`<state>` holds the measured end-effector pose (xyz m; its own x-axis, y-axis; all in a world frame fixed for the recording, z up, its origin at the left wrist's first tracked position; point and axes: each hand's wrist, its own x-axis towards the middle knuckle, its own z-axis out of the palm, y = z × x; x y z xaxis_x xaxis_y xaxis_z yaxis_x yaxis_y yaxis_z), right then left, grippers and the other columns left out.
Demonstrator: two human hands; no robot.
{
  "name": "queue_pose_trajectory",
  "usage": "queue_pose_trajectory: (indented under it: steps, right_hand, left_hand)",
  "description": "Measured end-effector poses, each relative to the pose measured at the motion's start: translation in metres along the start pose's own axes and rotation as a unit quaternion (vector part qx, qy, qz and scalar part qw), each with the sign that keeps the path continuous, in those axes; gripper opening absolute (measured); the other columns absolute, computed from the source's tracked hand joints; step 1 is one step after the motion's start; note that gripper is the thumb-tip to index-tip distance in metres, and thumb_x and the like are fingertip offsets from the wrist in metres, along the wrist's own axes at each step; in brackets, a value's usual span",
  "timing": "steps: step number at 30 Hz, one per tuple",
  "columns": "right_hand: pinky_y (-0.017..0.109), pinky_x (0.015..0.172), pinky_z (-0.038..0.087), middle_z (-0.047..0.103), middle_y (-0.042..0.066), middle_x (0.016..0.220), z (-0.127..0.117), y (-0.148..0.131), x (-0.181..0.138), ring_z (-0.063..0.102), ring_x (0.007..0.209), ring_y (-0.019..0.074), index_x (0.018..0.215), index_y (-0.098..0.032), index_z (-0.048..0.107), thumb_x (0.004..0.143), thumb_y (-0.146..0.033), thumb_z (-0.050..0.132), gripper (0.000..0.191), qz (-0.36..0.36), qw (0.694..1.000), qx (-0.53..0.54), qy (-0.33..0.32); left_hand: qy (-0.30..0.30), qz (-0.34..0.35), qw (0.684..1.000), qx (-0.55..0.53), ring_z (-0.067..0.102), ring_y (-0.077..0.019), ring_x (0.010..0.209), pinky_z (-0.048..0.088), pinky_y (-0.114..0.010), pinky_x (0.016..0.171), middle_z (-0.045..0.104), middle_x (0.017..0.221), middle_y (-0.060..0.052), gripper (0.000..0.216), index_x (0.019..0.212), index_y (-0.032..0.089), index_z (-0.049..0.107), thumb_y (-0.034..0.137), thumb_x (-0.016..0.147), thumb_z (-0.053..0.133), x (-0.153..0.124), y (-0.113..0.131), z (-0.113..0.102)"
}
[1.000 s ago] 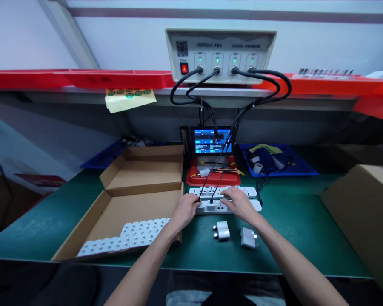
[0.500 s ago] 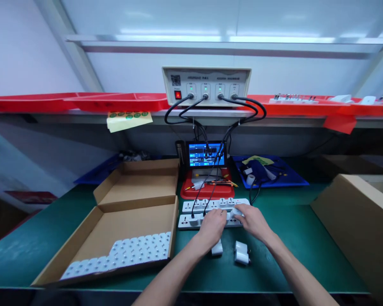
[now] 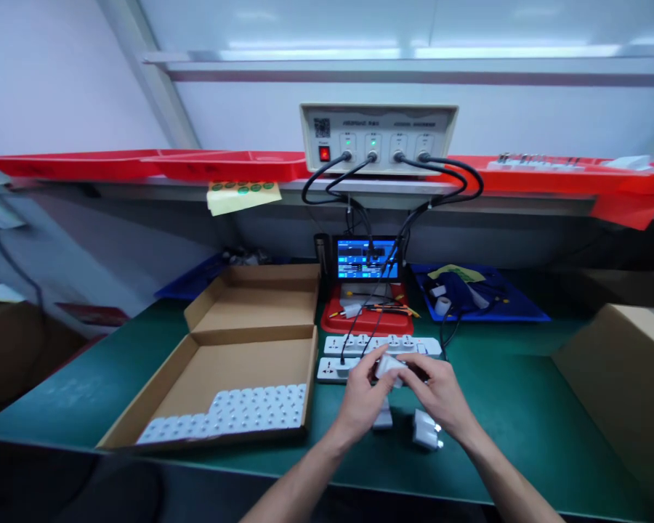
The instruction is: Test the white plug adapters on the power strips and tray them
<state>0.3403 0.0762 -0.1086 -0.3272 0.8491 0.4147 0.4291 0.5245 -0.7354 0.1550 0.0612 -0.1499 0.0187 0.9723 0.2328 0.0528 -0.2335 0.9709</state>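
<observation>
1. Single camera, worn on the person's head, looking from just behind the bench edge.
2. Faces forward and down: green workbench (image 3: 495, 436) across lower frame, grey power unit (image 3: 378, 138) upper centre.
3. Close on left hand (image 3: 360, 403) and right hand (image 3: 441, 396), lower centre.

"What's in the hands?"

"A white plug adapter (image 3: 388, 369), pinched between the fingers of the left hand (image 3: 362, 407) and the right hand (image 3: 439, 396), right over two power strips (image 3: 381, 345)."

"What's around the strips?"

"Toward the person, two loose adapters (image 3: 426, 428) lie on a green mat (image 3: 495, 436). To their left, an open cardboard box (image 3: 218, 370) holds rows of white adapters (image 3: 256, 410)."

"And behind them?"

"A red tray (image 3: 360, 321), then a lit screen (image 3: 368, 260). Higher up, a benchtop unit (image 3: 378, 138) sends black cables down."
</observation>
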Motion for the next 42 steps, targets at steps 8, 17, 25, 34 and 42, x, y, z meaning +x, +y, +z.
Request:
queue_pose_trajectory:
  steps: [8, 17, 25, 34, 42]
  right_hand:
    - [0.047, 0.099, 0.064, 0.08, 0.012, 0.129, 0.004, 0.031, -0.014, 0.077, 0.116, 0.0349, 0.13, -0.032, 0.078, 0.108, -0.06, 0.05, 0.045, -0.035, 0.979, -0.161, -0.122]
    - [0.053, 0.088, 0.068, 0.079, 0.009, 0.133, -0.008, 0.103, -0.064, 0.078, 0.113, 0.0398, 0.137, -0.049, 0.077, 0.101, -0.066, 0.058, 0.044, -0.017, 0.938, -0.233, -0.257]
    - [0.043, 0.09, 0.059, 0.081, 0.012, 0.106, -0.008, 0.069, -0.051, 0.076, 0.102, 0.033, 0.107, -0.026, 0.08, 0.105, -0.04, 0.054, 0.03, 0.079, 0.904, -0.316, -0.275]
    - [0.04, 0.11, 0.053, 0.075, 0.014, 0.14, -0.028, 0.083, -0.017, 0.071, 0.125, 0.0288, 0.141, -0.02, 0.07, 0.104, -0.025, 0.062, 0.039, 0.07, 0.969, -0.213, -0.107]
    - [0.031, 0.101, 0.052, 0.077, 0.01, 0.134, -0.009, 0.087, 0.002, 0.073, 0.121, 0.0258, 0.134, -0.022, 0.072, 0.1, -0.013, 0.066, 0.036, 0.065, 0.943, -0.278, -0.173]
  left_hand:
    - [0.127, 0.027, 0.946, 0.299, 0.071, -0.0225, 0.1, 0.059, -0.035, 0.09, 0.072, 0.12, -0.01, 0.037, 0.12, 0.021, 0.069, 0.038, 0.089, 0.078, -0.031, 0.029, -0.162]
    - [0.077, -0.274, 0.731, 0.62, 0.074, -0.0326, 0.109, 0.051, -0.036, 0.087, 0.081, 0.112, -0.015, 0.032, 0.098, 0.02, 0.076, 0.041, 0.104, 0.052, -0.058, 0.027, -0.35]
    - [0.061, -0.155, 0.737, 0.655, 0.071, -0.0353, 0.122, 0.054, -0.044, 0.102, 0.077, 0.13, -0.017, 0.049, 0.12, 0.021, 0.074, 0.051, 0.111, 0.036, -0.054, -0.001, -0.318]
    - [-0.152, 0.264, 0.742, 0.596, 0.067, -0.0343, 0.117, 0.058, -0.047, 0.093, 0.069, 0.143, -0.018, 0.046, 0.151, 0.02, 0.058, 0.025, 0.105, 0.06, -0.056, -0.047, -0.053]
    - [-0.229, 0.32, 0.71, 0.585, 0.065, -0.0296, 0.095, 0.056, -0.042, 0.078, 0.07, 0.103, -0.012, 0.025, 0.116, 0.019, 0.068, 0.005, 0.098, 0.056, -0.064, -0.05, -0.02]
